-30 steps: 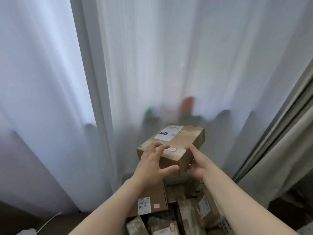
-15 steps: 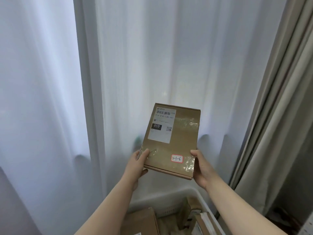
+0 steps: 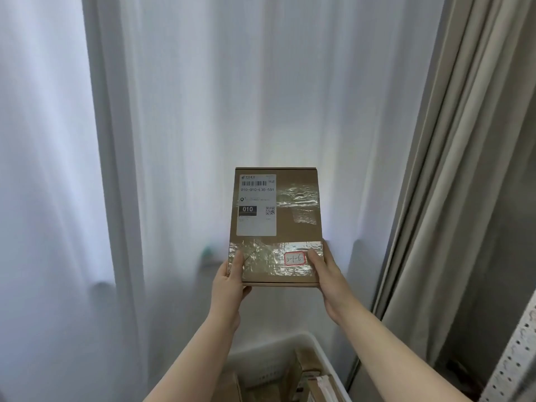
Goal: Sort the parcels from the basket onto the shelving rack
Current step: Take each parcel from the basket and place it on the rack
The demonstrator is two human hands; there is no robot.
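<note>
I hold a flat brown cardboard parcel (image 3: 293, 227) upright in front of me, its top face turned toward the camera. It carries a white shipping label marked 010 and a small red-edged sticker reading 3-1-6. My left hand (image 3: 230, 281) grips its lower left corner, thumb on the taped face. My right hand (image 3: 326, 275) grips the lower right corner, thumb beside the sticker. Below, the white basket (image 3: 278, 348) shows its far rim, with brown parcels (image 3: 319, 384) inside.
White sheer curtains (image 3: 174, 140) fill the view behind the parcel. A grey drape (image 3: 464, 169) hangs at the right. A perforated metal upright of the shelving rack (image 3: 519, 352) shows at the lower right edge.
The parcel has been lifted out of the basket, tipped upright and straightened to face me. Both hands shifted to its lower corners. The view rose, leaving only the basket's far rim.
</note>
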